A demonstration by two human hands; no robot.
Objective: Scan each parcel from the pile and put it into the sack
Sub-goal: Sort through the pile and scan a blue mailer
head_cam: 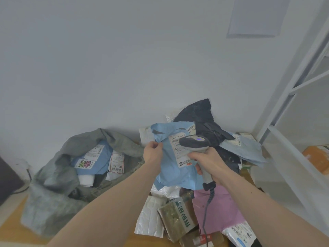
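The left hand (152, 152) pinched the left edge of a light blue parcel (175, 163), fingers curled onto the plastic, and held it up above the pile (204, 202). The right hand (207, 162) gripped the handle of a grey scanner (195, 142), fingers wrapped round it, with the head aimed at the parcel's white label (179, 150) (a small blue light glowed on top of the scanner). Its coiled cord (207, 207) hung down over the pile, where a pink mailer (219, 209), a brown-green packet (175, 218), white bags and a black bag (197, 113) lay jumbled against the wall. To the left, the grey-green sack (58, 177) sat open on the wooden floor with 2 labelled parcels showing inside. White shelving (292, 111) stood at the right.
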